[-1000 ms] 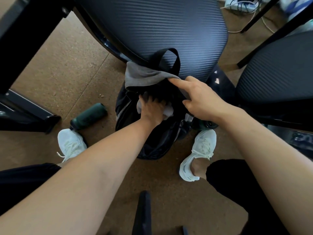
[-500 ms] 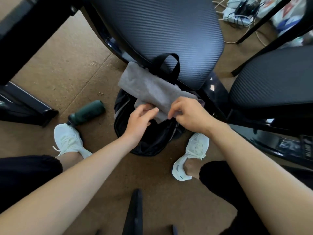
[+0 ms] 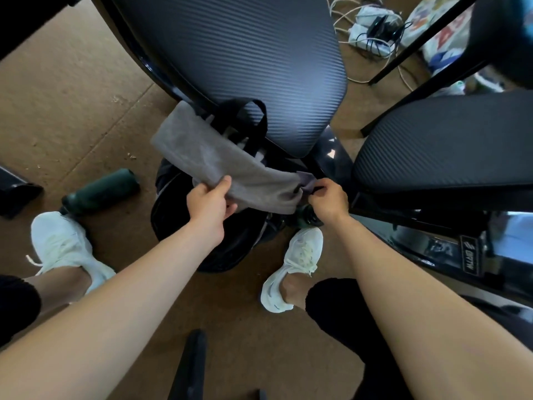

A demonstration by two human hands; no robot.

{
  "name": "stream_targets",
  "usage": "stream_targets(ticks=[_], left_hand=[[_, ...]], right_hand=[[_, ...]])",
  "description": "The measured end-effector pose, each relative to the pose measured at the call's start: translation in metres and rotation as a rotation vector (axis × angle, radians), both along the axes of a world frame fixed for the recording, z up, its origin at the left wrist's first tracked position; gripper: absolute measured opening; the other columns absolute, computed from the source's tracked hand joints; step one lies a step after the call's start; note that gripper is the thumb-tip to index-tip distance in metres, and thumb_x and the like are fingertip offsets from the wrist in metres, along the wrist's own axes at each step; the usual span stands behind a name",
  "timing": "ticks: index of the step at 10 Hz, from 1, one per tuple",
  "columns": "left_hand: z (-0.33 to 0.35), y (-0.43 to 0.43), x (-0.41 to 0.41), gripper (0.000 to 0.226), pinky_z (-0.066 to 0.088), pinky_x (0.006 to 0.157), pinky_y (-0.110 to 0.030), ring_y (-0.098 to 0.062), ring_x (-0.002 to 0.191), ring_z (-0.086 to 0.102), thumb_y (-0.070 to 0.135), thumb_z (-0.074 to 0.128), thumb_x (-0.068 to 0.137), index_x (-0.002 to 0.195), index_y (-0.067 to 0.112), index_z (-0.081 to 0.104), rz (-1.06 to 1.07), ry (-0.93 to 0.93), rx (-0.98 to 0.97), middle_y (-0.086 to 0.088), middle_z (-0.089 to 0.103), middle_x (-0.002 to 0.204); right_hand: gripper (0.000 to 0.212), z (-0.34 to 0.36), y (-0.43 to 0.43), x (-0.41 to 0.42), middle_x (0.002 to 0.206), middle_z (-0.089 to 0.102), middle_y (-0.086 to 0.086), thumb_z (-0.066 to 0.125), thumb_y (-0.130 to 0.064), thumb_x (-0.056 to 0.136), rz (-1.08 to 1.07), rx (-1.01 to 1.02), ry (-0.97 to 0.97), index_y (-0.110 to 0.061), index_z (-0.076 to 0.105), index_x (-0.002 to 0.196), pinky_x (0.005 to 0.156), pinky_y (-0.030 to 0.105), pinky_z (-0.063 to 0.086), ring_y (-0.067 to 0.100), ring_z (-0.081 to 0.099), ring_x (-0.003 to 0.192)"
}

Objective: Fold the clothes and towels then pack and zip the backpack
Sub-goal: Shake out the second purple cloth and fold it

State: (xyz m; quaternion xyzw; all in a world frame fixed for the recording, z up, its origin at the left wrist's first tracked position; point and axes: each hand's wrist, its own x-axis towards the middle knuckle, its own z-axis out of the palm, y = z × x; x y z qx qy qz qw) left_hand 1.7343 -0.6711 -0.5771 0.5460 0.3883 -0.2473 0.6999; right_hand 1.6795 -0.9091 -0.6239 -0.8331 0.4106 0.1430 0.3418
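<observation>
1. Two-handed hold at this moment: grips the near edge of the grey towel [image 3: 219,160] with the left hand [image 3: 209,203], thumb on top and fingers curled beneath. Pinches the towel's bunched right end with the right hand [image 3: 327,202], fingers curled tight around it.
2. Half a second back, held that same edge with the hands almost touching. Since drawn well apart, pulling the cloth into a taut band between them.
3. A second back, had the left hand thrust down into the backpack [image 3: 242,246], pressing on something pale. Now out of the bag and given over wholly to the towel.
4. Leaves the towel stretched above the backpack's open mouth, far end draped against the carry loop [image 3: 253,122] and the edge of the chair seat [image 3: 230,53]. Not yet inside.
5. Keeps the backpack on the floor between the two white shoes [image 3: 297,264], unzipped, with a green bottle [image 3: 101,192] lying apart to the left.
6. Reads as tamping finished and room made. Probably straightening the towel for a fold before packing, with the zip still to close.
</observation>
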Motion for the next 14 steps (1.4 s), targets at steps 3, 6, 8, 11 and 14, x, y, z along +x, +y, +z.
stream_targets(ticks=[3,6,8,11,14], left_hand=[[-0.016,0.018,0.021,0.005,0.061,0.072,-0.026,-0.021,0.104,0.069,0.019,0.068,0.099,0.100,0.020,0.063,0.073,-0.114,0.254,-0.003,0.068,0.115],[-0.021,0.022,0.049,0.007,0.061,0.067,-0.024,-0.022,0.102,0.069,0.018,0.068,0.099,0.102,0.014,0.063,0.111,-0.228,0.409,-0.007,0.067,0.117],[-0.021,0.027,0.050,0.011,0.062,0.068,-0.026,-0.023,0.099,0.071,0.017,0.070,0.097,0.104,0.012,0.064,0.094,-0.237,0.431,-0.009,0.069,0.115],[-0.009,0.021,0.033,0.008,0.061,0.067,-0.024,-0.019,0.096,0.067,0.017,0.070,0.098,0.097,0.017,0.061,0.035,-0.162,0.339,-0.001,0.064,0.107],[0.025,0.020,0.015,0.008,0.061,0.078,-0.032,-0.021,0.095,0.068,0.018,0.070,0.098,0.096,0.020,0.063,-0.081,-0.052,0.176,-0.001,0.068,0.102]], right_hand=[[0.065,-0.062,-0.024,0.008,0.145,0.056,0.010,0.062,-0.026,0.095,0.445,-0.052,0.301,-0.036,0.035,0.153,0.110,0.050,0.042,0.038,0.048,0.134],[0.072,-0.090,-0.016,0.046,0.158,0.041,0.013,0.047,-0.014,0.101,0.659,-0.053,0.322,-0.038,0.015,0.161,0.112,0.040,0.037,0.036,0.044,0.140],[0.039,-0.094,-0.014,0.066,0.140,0.060,0.013,0.056,-0.015,0.099,0.579,0.054,0.273,-0.013,0.061,0.137,0.099,0.028,0.049,0.032,0.056,0.128],[0.019,-0.047,-0.019,0.039,0.104,0.078,0.003,0.071,-0.005,0.087,0.041,-0.029,-0.186,-0.017,0.083,0.096,0.095,0.018,0.045,0.019,0.069,0.106],[0.015,0.053,0.037,0.001,0.081,0.074,0.005,0.079,0.002,0.080,-0.243,0.214,-0.473,-0.006,0.081,0.093,0.069,0.019,0.053,-0.003,0.063,0.064]])
